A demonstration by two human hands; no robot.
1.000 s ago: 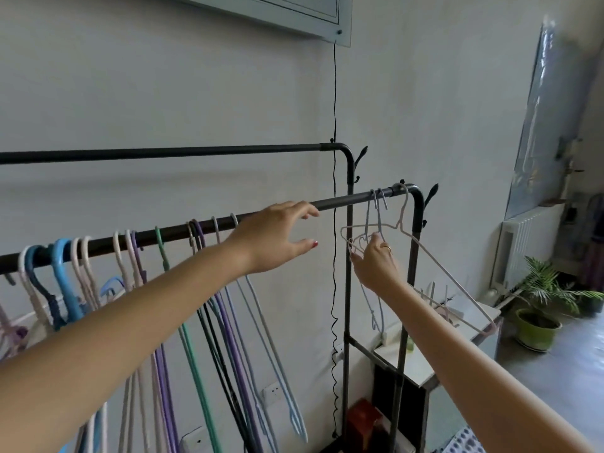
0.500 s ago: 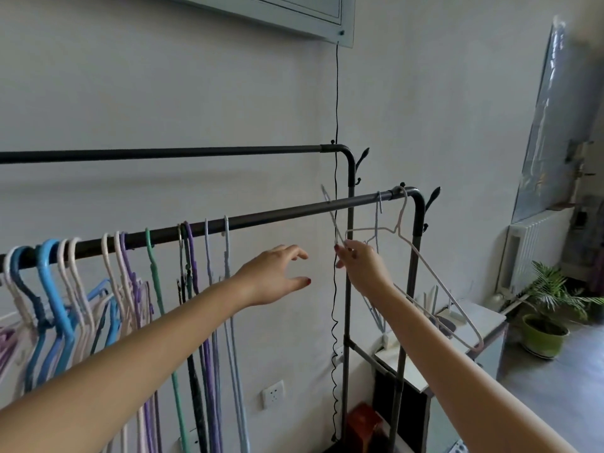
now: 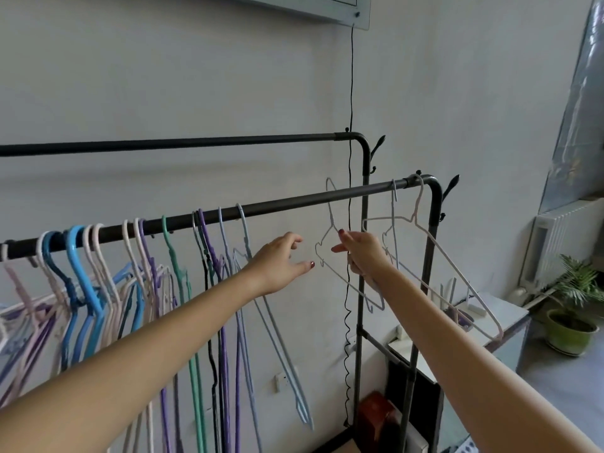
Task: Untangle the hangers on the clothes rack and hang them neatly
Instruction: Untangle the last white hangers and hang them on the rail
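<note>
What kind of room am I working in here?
Probably a room in a home, a bedroom or laundry corner: a double-rail clothes rack against the wall, a radiator and a potted plant on the floor.

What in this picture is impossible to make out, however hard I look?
All in the head view:
- Right hand: the palm faces away, so its grip on the white hanger is hidden.
- White hanger's hook: seems clear of the front rail, but too thin to tell.
- Left-hand hangers: bunched and overlapping, cut off by the left and bottom edges.
- Potted plant: partly cut off by the right edge.
</note>
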